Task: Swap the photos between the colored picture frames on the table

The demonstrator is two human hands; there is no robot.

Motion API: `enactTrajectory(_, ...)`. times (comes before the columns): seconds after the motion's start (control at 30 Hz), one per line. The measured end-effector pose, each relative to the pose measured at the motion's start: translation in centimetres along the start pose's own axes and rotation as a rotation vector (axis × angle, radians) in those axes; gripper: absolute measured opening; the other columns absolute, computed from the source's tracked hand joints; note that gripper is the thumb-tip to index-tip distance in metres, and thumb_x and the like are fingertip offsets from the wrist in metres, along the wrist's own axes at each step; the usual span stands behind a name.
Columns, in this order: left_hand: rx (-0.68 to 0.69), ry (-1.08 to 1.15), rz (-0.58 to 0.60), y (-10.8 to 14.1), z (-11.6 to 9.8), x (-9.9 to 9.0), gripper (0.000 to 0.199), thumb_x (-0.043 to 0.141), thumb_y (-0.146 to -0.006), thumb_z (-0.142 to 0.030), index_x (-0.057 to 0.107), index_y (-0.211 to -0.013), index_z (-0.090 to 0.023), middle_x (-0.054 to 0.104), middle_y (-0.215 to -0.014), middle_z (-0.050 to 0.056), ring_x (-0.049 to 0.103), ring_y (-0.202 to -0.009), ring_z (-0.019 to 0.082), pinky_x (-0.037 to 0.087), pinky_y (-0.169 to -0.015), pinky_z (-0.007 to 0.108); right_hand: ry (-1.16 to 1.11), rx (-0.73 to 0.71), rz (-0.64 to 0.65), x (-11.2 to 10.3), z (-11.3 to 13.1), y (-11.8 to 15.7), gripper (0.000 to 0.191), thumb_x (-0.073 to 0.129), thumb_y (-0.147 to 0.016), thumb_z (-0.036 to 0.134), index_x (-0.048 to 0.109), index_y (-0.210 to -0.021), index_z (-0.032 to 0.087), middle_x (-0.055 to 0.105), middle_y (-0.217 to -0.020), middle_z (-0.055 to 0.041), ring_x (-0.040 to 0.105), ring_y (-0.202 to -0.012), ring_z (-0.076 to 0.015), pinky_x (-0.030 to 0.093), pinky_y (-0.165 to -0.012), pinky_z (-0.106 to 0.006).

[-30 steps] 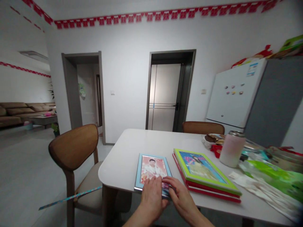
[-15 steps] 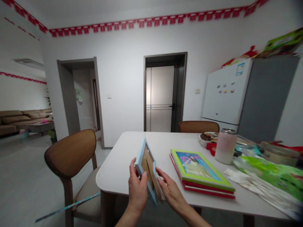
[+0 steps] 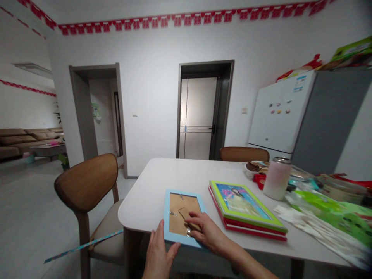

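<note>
The left hand [image 3: 159,254] lies open and flat at the bench [image 3: 151,193] edge, fingertips touching the 7 o'clock corner of the blue picture frame [image 3: 183,217], which rests face down, just left of the stacked frames [image 3: 245,209]. The right hand [image 3: 206,232] holds nothing, fingers pressing the brown backing near the stand [image 3: 186,214]. Judged step: working the back fastenings; next calls for steadying the frame while turning a clip.

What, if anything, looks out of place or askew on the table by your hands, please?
The blue photo frame lies face down, cardboard back up, its near edge jutting past the table rim. The right hand rests on its stand; the left hand touches its near corner.
</note>
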State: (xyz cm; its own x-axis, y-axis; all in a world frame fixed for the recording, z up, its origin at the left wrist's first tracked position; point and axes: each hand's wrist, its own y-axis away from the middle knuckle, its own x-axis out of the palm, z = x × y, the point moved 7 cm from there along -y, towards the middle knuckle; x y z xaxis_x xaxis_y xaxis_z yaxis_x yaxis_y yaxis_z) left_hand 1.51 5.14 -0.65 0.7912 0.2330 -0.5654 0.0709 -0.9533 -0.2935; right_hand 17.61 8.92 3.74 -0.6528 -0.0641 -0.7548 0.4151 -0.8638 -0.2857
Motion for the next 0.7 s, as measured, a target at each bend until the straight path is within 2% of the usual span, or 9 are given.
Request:
enactTrajectory(0.13,0.128,-0.179,0.065,-0.3,-0.6,0.5,0.051,0.053,-0.068,-0.028,0.044,-0.116,-0.01,0.036,-0.128,0.016,0.03,-0.12,0.026,0.021,-0.1,0.043,-0.043,0.051,0.048,0.2,0.1,-0.2,0.03,0.058,-0.06,0.022,0.066,-0.088,0.021,0.052,-0.111,-0.01,0.046,-0.103,-0.0233,0.032,-0.09,-0.034)
enactTrajectory(0.2,0.2,-0.24,0.102,-0.6,-1.3,0.6,0.046,0.056,-0.067,-0.024,0.049,-0.111,-0.011,0.036,-0.129,0.016,0.029,-0.12,0.026,0.022,-0.099,0.045,-0.066,0.023,0.08,0.4,0.4,-0.3,0.028,0.057,-0.06,0.02,0.067,-0.087,0.022,0.05,-0.112,-0.0095,0.045,-0.105,-0.0221,0.031,-0.091,-0.033)
enactTrajectory(0.33,0.332,-0.304,0.233,-0.9,-2.8,1.1,0.037,0.061,-0.064,-0.019,0.054,-0.1,-0.016,0.046,-0.122,0.012,0.033,-0.118,0.025,0.025,-0.099,0.044,-0.03,-0.057,0.123,0.9,1.0,-0.4,0.022,0.054,-0.063,0.021,0.068,-0.08,0.024,0.05,-0.111,-0.0069,0.043,-0.105,-0.0203,0.031,-0.09,-0.032)
enactTrajectory(0.53,0.291,-0.356,0.243,-0.9,-3.1,0.8,0.034,0.063,-0.064,-0.018,0.054,-0.097,-0.016,0.049,-0.12,0.011,0.036,-0.116,0.023,0.028,-0.099,0.04,0.112,-0.051,0.044,1.6,0.8,-1.3,0.016,0.053,-0.066,0.024,0.068,-0.071,0.023,0.057,-0.1,-0.0038,0.047,-0.096,-0.0193,0.033,-0.084,-0.03)
enactTrajectory(0.7,0.25,-0.377,0.257,-0.7,-3.2,0.8,0.037,0.062,-0.064,-0.016,0.053,-0.099,-0.015,0.045,-0.122,0.013,0.035,-0.117,0.022,0.028,-0.099,0.038,0.154,-0.03,-0.059,2.0,1.1,-3.0,0.027,0.048,-0.07,0.028,0.064,-0.091,0.021,0.059,-0.099,-0.0057,0.048,-0.093,-0.0179,0.033,-0.082,-0.027)
